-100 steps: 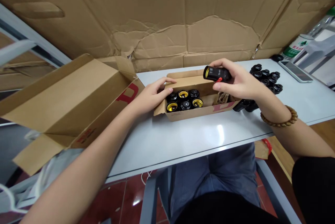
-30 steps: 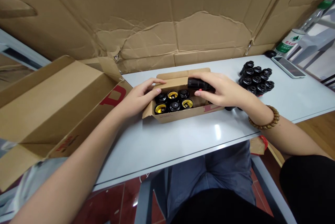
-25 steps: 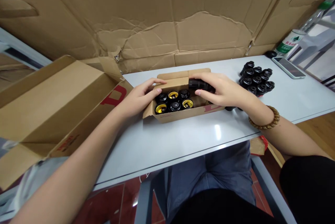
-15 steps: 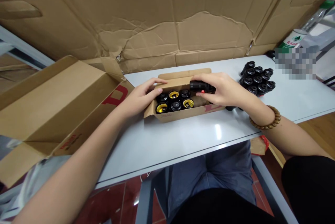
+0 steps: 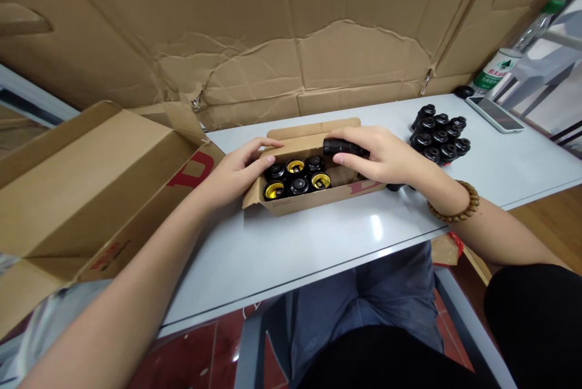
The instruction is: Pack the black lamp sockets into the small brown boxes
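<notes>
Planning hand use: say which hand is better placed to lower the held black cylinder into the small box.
Right, probably: the right hand holds the black cylinder over the small box; the left hand touches that box's left end.

Black cylinder, tan box with red print, pale table

From my own head I am looking forward and down through one camera, keeping the narrow carton close at mid-view, while the worktop is stretching beneath it, my lap is showing at the bottom and upright cardboard is filling the top.
</notes>
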The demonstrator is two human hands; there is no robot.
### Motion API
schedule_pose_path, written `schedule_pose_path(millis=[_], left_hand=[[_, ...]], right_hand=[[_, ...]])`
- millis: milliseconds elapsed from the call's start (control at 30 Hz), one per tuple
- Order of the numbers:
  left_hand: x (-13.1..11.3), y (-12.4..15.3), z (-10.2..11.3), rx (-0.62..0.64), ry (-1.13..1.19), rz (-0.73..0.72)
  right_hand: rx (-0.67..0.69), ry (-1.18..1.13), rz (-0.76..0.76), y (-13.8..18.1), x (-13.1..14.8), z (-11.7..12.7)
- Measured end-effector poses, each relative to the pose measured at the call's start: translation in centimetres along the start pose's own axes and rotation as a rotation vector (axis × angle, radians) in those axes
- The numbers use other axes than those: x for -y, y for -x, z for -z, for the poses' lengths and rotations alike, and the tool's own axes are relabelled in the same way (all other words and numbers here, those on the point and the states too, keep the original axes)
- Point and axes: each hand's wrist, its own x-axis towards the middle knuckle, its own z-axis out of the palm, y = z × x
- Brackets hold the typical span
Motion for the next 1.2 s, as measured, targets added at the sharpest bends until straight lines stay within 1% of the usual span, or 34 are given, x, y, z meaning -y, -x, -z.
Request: schedule_pose_path(millis=[200, 300, 433, 533, 700, 933, 1033, 1133, 1200], left_hand=[[-0.21, 0.1, -0.05, -0.011, -0.001, 0.0], [-0.14, 0.07, -0.05, -0.008, -0.004, -0.004], [0.01, 0.02, 0.01, 0.004, 0.0, 0.007], [-0.1, 0.08, -0.01, 0.008, 0.008, 0.014], [-0.28, 0.18, -0.09, -0.002, 0.023, 0.016], [0.09, 0.06, 0.01, 0.003, 0.013, -0.007], [0.0, 0.08, -0.02, 0.003, 0.016, 0.003], [-0.19, 0.13, -0.06, 0.01, 0.017, 0.013], [-0.3, 0.15, -0.07, 0.002, 0.01, 0.018]], right_hand=[[-0.064, 0.013, -0.089, -0.02, -0.05, -0.2], [-0.078, 0.021, -0.068, 0.03, -0.2, -0.34], [-0.076, 0.03, -0.019, 0.04, -0.16, -0.35], [-0.08, 0.033, -0.053, 0.02, 0.06, -0.24], [-0.041, 0.013, -0.116, -0.03, 0.28, -0.01], [-0.053, -0.015, -0.046, -0.02, 0.23, 0.13], [-0.077, -0.013, -0.092, 0.01, 0.34, 0.06], [-0.067, -0.009, -0.152, 0.01, 0.33, -0.06], [-0.053, 0.003, -0.142, 0.01, 0.22, -0.14]])
